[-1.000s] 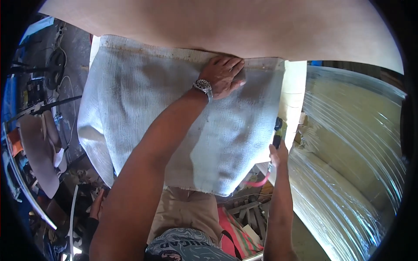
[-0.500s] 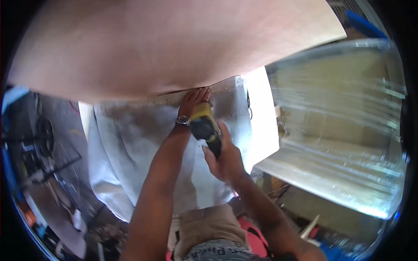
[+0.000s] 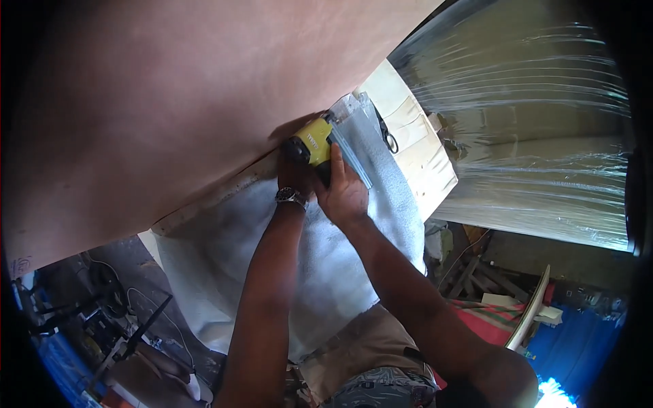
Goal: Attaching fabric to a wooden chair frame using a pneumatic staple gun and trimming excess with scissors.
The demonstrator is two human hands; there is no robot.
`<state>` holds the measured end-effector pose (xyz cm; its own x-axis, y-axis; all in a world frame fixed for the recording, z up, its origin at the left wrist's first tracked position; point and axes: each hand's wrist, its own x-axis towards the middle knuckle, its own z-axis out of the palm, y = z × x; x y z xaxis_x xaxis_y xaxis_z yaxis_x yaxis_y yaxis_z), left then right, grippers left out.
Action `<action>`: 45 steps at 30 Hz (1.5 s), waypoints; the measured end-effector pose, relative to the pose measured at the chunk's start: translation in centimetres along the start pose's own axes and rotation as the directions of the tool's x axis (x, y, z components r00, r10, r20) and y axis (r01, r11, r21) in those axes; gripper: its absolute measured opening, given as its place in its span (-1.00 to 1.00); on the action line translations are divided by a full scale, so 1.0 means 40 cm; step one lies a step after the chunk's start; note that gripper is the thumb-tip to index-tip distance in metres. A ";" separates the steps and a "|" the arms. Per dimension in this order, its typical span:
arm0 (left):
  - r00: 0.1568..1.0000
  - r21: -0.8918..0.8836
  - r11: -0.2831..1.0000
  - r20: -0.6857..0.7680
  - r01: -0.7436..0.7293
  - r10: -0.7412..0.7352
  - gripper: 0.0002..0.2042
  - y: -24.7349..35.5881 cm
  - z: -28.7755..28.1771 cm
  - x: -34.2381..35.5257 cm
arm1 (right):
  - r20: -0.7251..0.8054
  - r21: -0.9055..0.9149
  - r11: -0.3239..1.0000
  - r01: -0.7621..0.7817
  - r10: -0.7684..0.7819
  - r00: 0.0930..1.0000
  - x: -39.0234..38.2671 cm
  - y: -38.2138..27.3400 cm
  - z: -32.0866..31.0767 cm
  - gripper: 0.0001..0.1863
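My right hand is wrapped round the dark handle of a yellow and black staple gun, its index finger stretched along the side. A long silver bar, apparently its magazine, slants down beside that hand. The tool's nose meets the line where a large smooth pinkish-tan sheet borders a grey-white padded cloth. My left hand, with a watch on the wrist, is in shadow just below the tool. Its fingers are hidden behind the tool and my right hand.
Black-handled scissors lie by a pale wooden board to the right. Beyond stands a large piece wrapped in clear film. A dark metal frame with a wheel is at lower left; wood scraps lie at lower right.
The tan sheet and padded cloth now appear turned in view. The staple gun has moved up to the seam, and my right hand has come close beside my left, whose fingers are now hidden.
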<state>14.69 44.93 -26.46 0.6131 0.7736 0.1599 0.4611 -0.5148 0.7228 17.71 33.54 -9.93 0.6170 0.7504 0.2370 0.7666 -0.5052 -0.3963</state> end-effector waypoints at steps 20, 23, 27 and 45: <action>0.981 -0.629 0.778 0.154 0.007 0.115 -0.60 -0.038 -0.033 -0.052 | 0.351 0.013 0.997 -0.079 0.069 0.934 -0.013 -0.019 -0.044 -0.19; 0.985 -0.555 0.821 0.168 0.133 -0.046 -0.63 -0.042 -0.069 -0.050 | 0.339 -0.006 0.997 -0.074 0.071 0.938 0.005 -0.011 -0.025 -0.21; 0.997 -0.170 0.985 0.073 0.016 -0.003 -0.64 0.006 -0.115 -0.052 | 0.354 -0.023 0.996 -0.084 0.087 0.931 0.027 -0.001 -0.015 -0.23; 0.908 0.297 0.877 0.304 -0.378 0.289 -0.27 0.003 -0.303 -0.072 | 0.560 0.391 0.859 -0.331 0.063 0.826 -0.232 -0.087 -0.258 -0.34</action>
<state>5.19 47.10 -18.70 0.8847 0.4414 0.1498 0.3626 -0.8536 0.3740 11.14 23.94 -1.59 0.4585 0.8267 -0.3262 0.3847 -0.5155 -0.7657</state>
